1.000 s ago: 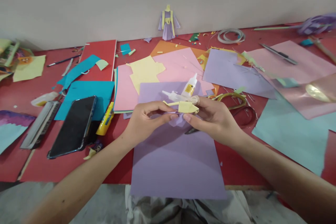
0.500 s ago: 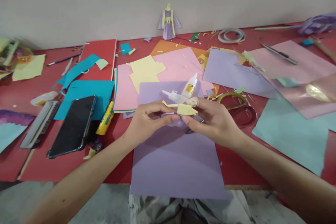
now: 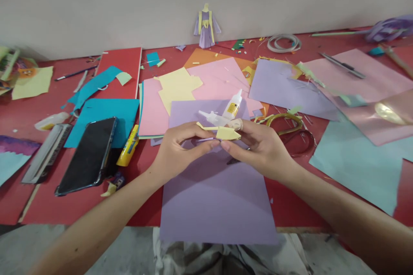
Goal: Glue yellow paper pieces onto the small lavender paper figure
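Note:
Between my two hands is a small folded paper piece (image 3: 227, 133), pale yellow with some purple paper below it. My left hand (image 3: 185, 144) pinches its left end between thumb and fingers. At the other end, the thumb and fingers of my right hand (image 3: 258, 144) close on it, and one finger wears a pale wrap (image 3: 236, 124). Under the hands lies a purple sheet (image 3: 216, 206), reaching past the table's front edge. Just beyond the fingers are two small glue bottles (image 3: 233, 105). Scissors (image 3: 285, 124) lie partly under my right hand, handles showing.
A paper doll (image 3: 206, 28) in purple and yellow stands against the wall. At left are a phone (image 3: 88, 154), a yellow glue stick (image 3: 128, 146) and a knife box (image 3: 48, 154). Coloured sheets (image 3: 358, 163) and a craft knife (image 3: 343, 65) lie at right.
Both hands keep their hold on the paper piece and have barely moved. The view has shifted very slightly; the things on the table stay where they were.

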The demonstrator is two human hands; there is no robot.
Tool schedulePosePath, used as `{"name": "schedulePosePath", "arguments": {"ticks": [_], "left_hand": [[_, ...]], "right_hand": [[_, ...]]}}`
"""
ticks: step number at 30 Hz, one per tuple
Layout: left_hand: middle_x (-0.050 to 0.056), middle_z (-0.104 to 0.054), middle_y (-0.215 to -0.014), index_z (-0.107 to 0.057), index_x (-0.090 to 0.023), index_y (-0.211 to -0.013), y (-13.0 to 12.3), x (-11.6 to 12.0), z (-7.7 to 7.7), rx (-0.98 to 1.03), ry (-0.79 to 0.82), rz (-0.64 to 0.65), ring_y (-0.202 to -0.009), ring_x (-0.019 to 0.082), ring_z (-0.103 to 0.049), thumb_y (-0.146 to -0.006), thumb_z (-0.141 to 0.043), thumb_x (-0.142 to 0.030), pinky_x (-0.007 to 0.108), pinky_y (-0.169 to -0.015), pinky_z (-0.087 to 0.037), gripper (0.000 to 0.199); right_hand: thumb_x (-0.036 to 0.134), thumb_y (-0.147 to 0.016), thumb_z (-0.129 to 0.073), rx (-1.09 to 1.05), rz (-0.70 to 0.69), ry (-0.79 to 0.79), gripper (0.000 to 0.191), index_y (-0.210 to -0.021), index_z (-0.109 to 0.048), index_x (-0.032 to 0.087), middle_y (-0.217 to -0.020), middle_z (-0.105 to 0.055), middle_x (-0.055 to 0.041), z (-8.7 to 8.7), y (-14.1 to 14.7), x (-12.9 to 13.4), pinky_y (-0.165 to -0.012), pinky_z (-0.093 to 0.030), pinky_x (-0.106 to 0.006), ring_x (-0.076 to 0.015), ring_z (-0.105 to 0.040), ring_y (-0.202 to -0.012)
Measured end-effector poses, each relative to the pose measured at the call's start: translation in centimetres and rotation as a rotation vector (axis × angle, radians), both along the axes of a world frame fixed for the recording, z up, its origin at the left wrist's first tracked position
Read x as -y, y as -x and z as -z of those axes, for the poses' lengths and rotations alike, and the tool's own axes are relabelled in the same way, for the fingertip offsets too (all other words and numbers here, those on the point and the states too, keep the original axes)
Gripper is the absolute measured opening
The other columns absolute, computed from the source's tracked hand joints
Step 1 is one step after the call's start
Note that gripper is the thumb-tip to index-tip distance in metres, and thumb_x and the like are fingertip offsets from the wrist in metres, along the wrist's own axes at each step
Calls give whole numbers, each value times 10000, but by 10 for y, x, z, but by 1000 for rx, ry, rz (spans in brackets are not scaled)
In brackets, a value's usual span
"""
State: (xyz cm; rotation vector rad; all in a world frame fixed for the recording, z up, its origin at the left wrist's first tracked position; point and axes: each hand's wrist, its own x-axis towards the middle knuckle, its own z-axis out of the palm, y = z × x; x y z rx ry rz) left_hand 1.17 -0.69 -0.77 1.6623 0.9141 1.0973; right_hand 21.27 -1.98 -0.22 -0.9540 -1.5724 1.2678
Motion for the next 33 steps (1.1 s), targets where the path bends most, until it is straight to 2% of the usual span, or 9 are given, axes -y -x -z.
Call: {"name": "schedulePosePath", "arguments": {"ticks": [4, 7, 12, 16, 23, 29, 33], "left_hand": [[21, -726, -761, -741, -204, -815, -2, 1, -4, -94, -158, 10, -648, 121, -601, -861, -747, -244, 242, -587, -473, 61], [17, -704, -725, -722, -201, -794, -3, 3, -5, -142, -216, -34, -617, 117, -574, -877, -723, -248, 242, -568, -462, 96], [12, -693, -744, -703, -192, -799, -4, 6, -6, -173, -208, -86, -662, 118, -580, -871, -700, -187, 227, -563, -447, 72], [5, -697, -746, -699, -185, -804, -3, 5, -7, -174, -224, -82, -655, 106, -581, -864, -700, -161, 209, -553, -446, 64], [14, -713, -760, -706, -191, -840, -5, 6, -5, -178, -298, -62, -660, 120, -599, -871, -713, -186, 231, -587, -469, 33], [6, -706, -750, -687, -196, -815, -6, 8, -6, -204, -301, -94, -672, 121, -605, -866, -689, -146, 234, -594, -463, 71], [25, -730, -777, -707, -197, -846, -6, 7, -6, -166, -314, -73, -679, 134, -614, -883, -691, -189, 252, -607, -474, 41]], "right_hand": [[155, -825, -666, 69, 36, 0, 81, -838, -618, 218, -807, -674, -5, 0, 1, 1, -757, -565, -293, -164, -658, -782], [161, -834, -636, 127, 54, -41, 70, -816, -600, 219, -784, -671, -6, 1, 3, 1, -740, -557, -298, -172, -664, -774], [203, -868, -657, 105, 15, -121, 40, -887, -623, 213, -857, -697, -15, 4, 3, 0, -783, -571, -288, -168, -692, -833], [217, -878, -662, 86, 26, -95, 37, -904, -637, 210, -888, -720, -26, 5, 3, -1, -815, -576, -294, -172, -704, -866], [184, -837, -621, 200, 79, -120, 55, -828, -576, 215, -800, -671, -10, 2, 4, 2, -756, -545, -304, -172, -662, -790], [239, -871, -610, 168, 22, -100, 56, -849, -563, 219, -826, -656, -19, 3, 4, 2, -739, -541, -307, -171, -652, -792], [226, -862, -602, 210, 82, -146, 69, -811, -556, 218, -779, -646, -9, 3, 5, 3, -683, -511, -293, -160, -618, -738]]}}
